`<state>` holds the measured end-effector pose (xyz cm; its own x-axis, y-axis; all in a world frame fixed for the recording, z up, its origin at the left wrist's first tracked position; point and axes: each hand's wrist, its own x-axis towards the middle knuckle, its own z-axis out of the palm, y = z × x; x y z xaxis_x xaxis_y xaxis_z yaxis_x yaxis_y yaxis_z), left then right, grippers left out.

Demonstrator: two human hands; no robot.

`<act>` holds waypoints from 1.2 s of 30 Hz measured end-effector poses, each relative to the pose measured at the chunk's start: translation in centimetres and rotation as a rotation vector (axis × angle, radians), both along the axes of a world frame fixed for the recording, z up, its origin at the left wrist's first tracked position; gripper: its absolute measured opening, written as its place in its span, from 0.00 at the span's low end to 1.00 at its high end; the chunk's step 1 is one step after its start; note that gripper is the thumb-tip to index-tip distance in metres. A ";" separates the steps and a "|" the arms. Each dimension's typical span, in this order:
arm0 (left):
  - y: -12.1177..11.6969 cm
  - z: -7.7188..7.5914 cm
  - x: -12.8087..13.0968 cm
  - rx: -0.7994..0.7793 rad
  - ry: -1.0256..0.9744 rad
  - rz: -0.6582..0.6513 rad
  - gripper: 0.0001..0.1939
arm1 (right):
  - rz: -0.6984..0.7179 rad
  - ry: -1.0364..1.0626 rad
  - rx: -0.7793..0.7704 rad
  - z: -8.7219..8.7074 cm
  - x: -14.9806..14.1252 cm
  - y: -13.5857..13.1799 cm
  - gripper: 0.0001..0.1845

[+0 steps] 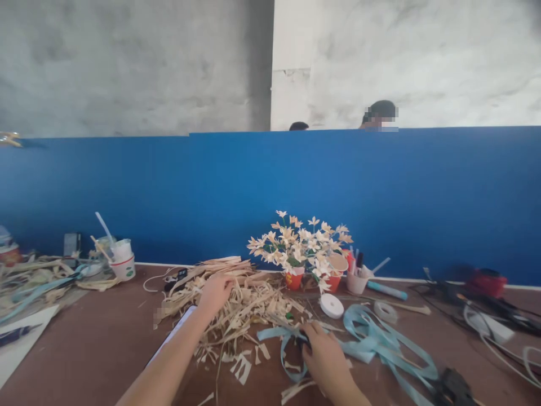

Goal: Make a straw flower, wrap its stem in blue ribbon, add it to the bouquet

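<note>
Head view is showing me the left hand (216, 293), closure unclear, seemingly sorting dried plant strips (257, 307) on the table (105, 332), the right hand (324, 356) clasping a dark object (302, 339), and probably calling for separating 1 strip next.

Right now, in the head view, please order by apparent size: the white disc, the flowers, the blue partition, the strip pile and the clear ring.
1. Blue partition
2. Strip pile
3. Flowers
4. White disc and clear ring: these look alike in size, so I do not rank them.
</note>
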<state>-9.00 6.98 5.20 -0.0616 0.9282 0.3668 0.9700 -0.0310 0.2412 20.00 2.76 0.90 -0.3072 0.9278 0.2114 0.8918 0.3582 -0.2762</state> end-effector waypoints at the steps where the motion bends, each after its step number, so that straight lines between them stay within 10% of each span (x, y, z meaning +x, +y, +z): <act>1: 1.0 0.1 0.0 0.003 0.019 0.009 0.13 | 0.013 0.037 0.004 -0.1 0.2 0.1 0.23; 16: 8.6 0.3 -1.4 -0.148 0.257 0.117 0.13 | 0.008 0.255 0.092 -1.6 1.4 1.1 0.24; 36: 2.7 3.3 1.7 -0.010 0.242 -0.236 0.11 | 0.067 0.509 0.081 -2.1 1.1 1.1 0.25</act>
<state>-7.34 9.67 8.51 0.2435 0.9100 0.3354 0.9654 -0.2606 0.0059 21.08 3.89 -1.18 -0.2049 0.8842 0.4197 0.6260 0.4481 -0.6383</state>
